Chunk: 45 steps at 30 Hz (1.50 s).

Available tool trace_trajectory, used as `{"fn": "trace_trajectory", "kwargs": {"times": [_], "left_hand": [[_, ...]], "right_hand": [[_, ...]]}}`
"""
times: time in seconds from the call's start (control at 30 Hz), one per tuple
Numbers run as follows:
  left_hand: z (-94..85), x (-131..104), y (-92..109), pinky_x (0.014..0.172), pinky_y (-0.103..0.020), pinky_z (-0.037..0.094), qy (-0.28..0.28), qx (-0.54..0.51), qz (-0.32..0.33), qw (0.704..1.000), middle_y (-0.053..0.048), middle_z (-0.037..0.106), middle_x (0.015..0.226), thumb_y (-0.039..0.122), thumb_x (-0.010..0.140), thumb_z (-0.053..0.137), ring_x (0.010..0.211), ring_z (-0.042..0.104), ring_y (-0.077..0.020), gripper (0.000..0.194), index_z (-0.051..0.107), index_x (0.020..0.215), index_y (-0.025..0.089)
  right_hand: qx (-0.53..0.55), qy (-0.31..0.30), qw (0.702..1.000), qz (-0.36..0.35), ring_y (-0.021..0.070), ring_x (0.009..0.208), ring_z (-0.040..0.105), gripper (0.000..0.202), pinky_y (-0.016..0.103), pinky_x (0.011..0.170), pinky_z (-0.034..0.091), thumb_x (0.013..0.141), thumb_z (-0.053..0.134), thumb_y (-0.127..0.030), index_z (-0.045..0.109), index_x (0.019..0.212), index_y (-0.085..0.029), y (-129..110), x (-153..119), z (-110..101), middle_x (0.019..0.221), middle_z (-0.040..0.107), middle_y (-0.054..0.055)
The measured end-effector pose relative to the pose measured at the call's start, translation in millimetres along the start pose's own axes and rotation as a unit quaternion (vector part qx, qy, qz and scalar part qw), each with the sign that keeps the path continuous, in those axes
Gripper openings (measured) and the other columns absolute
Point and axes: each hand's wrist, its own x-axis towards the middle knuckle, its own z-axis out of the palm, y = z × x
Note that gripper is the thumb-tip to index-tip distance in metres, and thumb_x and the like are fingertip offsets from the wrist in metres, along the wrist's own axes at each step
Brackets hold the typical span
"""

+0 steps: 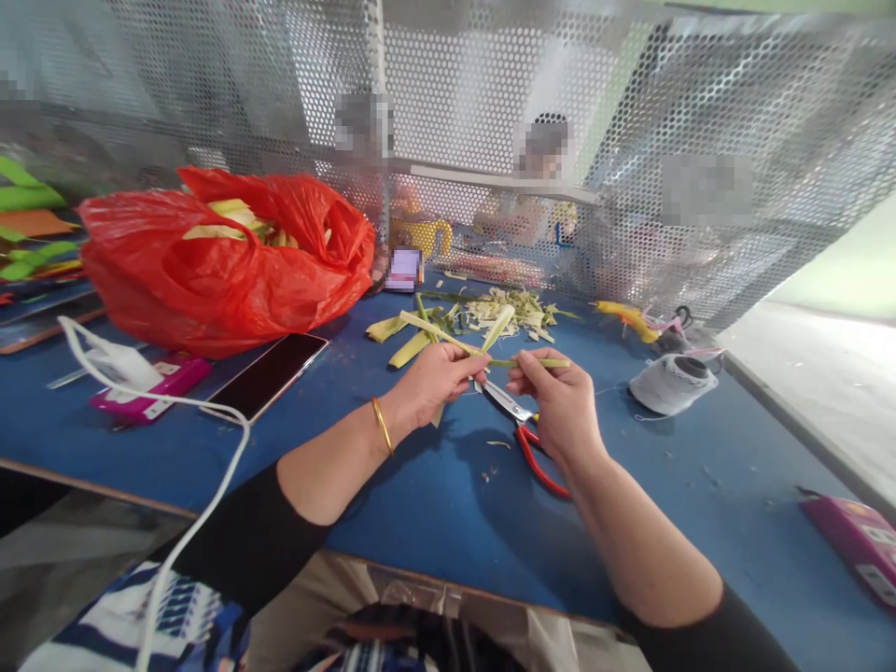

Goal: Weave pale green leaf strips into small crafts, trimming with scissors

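Observation:
Between finger and thumb, my left hand point(448, 381) pinches several pale green leaf strips point(498, 329) where they cross. My right hand point(558, 397) is closed on the thin end of a green leaf strip point(505, 363) that runs across from the left hand. Under the hands lie scissors point(538, 464) with red handles, their blades pointing up and left, partly hidden by my right hand. Wider cut leaf pieces point(407, 349) rest on the table just beyond my left hand. Farther back is a heap of leaf trimmings point(514, 308).
A red plastic bag point(231, 280) with leaf pieces stands at left, near a dark phone point(270, 375), a magenta box point(152, 387) and a white cable point(234, 457). A white thread spool point(672, 383) sits right. A perforated metal screen point(483, 103) closes the back, with people behind it.

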Motion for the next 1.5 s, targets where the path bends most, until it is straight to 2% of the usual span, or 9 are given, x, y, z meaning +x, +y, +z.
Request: {"fn": "trace_trajectory", "kwargs": {"times": [0.23, 0.4, 0.5, 0.63, 0.93, 1.13, 1.27, 1.4, 1.5], "left_hand": [[-6.5, 0, 5, 0.038, -0.019, 0.010, -0.026, -0.033, -0.003, 0.999, 0.001, 0.054, 0.053, 0.022, 0.083, 0.067, 0.036, 0.024, 0.0004, 0.026, 0.063, 0.060, 0.010], [-7.2, 0, 4, 0.038, -0.019, 0.013, -0.057, -0.051, -0.011, 0.997, -0.005, 0.062, 0.065, 0.041, 0.088, 0.059, 0.040, 0.033, -0.0023, 0.035, 0.072, 0.078, 0.010], [-3.6, -2, -1, 0.039, -0.019, 0.014, -0.082, -0.011, -0.015, 0.996, -0.005, 0.063, 0.063, 0.042, 0.086, 0.060, 0.040, 0.033, -0.0028, 0.035, 0.073, 0.079, 0.010], [1.6, -5, -5, 0.040, -0.020, 0.017, -0.084, 0.038, -0.015, 0.996, -0.003, 0.061, 0.059, 0.038, 0.081, 0.066, 0.041, 0.034, -0.0035, 0.028, 0.073, 0.078, 0.010], [7.0, -7, -6, 0.043, -0.020, 0.020, -0.086, 0.070, -0.058, 0.992, 0.002, 0.050, 0.047, 0.027, 0.079, 0.064, 0.042, 0.036, -0.0047, 0.021, 0.070, 0.065, 0.012], [4.4, -4, -8, 0.042, -0.022, 0.014, -0.109, 0.078, -0.057, 0.989, 0.004, 0.043, 0.044, 0.025, 0.076, 0.064, 0.038, 0.027, -0.0037, 0.026, 0.061, 0.054, 0.014], [3.2, -4, -9, 0.043, -0.023, 0.013, -0.118, 0.072, -0.053, 0.989, 0.004, 0.043, 0.045, 0.036, 0.076, 0.067, 0.039, 0.026, -0.0042, 0.027, 0.067, 0.061, 0.013], [5.9, -7, -11, 0.046, -0.023, 0.021, -0.107, 0.126, -0.027, 0.986, 0.004, 0.046, 0.046, 0.039, 0.074, 0.069, 0.044, 0.034, -0.0063, 0.028, 0.067, 0.062, 0.014], [8.2, -8, -17, 0.051, -0.024, 0.028, -0.137, 0.197, 0.009, 0.971, 0.003, 0.048, 0.046, 0.040, 0.076, 0.067, 0.047, 0.039, -0.0079, 0.032, 0.064, 0.057, 0.015]], "right_hand": [[-0.012, 0.010, 0.999, 0.030, 0.0134, 0.051, 0.057, 0.036, 0.028, 0.053, 0.046, 0.054, 0.082, -0.049, 0.065, 0.065, -0.019, -3, 8, -8, 0.058, 0.063, 0.000], [-0.201, 0.122, 0.968, -0.088, 0.0213, 0.077, 0.062, 0.036, 0.033, 0.069, 0.046, 0.066, 0.072, -0.055, 0.070, 0.074, -0.020, -7, 24, -24, 0.078, 0.071, 0.006], [-0.279, 0.014, 0.959, -0.034, 0.0236, 0.079, 0.062, 0.048, 0.034, 0.071, 0.043, 0.072, 0.063, -0.066, 0.071, 0.065, -0.019, -6, 25, -26, 0.073, 0.072, 0.006], [-0.229, -0.102, 0.967, 0.040, 0.0209, 0.075, 0.060, 0.047, 0.032, 0.071, 0.042, 0.064, 0.070, -0.064, 0.073, 0.062, -0.018, -5, 18, -20, 0.066, 0.069, 0.004], [-0.102, -0.045, 0.993, 0.045, 0.0140, 0.061, 0.052, 0.023, 0.030, 0.066, 0.041, 0.053, 0.077, -0.041, 0.068, 0.051, -0.020, -5, 14, -15, 0.057, 0.065, 0.000], [-0.130, 0.018, 0.991, 0.001, 0.0152, 0.060, 0.052, 0.021, 0.030, 0.062, 0.042, 0.056, 0.072, -0.038, 0.064, 0.050, -0.020, 2, 20, -17, 0.055, 0.062, 0.000], [-0.305, 0.031, 0.951, -0.048, 0.0198, 0.065, 0.055, 0.024, 0.034, 0.065, 0.043, 0.070, 0.065, -0.041, 0.066, 0.060, -0.020, -2, 26, -28, 0.063, 0.063, 0.003], [-0.449, 0.106, 0.854, -0.241, 0.0288, 0.100, 0.059, 0.023, 0.046, 0.092, 0.041, 0.079, 0.063, -0.041, 0.072, 0.084, -0.021, -12, 25, -32, 0.103, 0.070, 0.012], [-0.415, -0.056, 0.877, -0.235, 0.0242, 0.089, 0.064, 0.026, 0.044, 0.092, 0.042, 0.083, 0.060, -0.043, 0.071, 0.074, -0.022, -14, 16, -24, 0.088, 0.073, 0.008]]}}
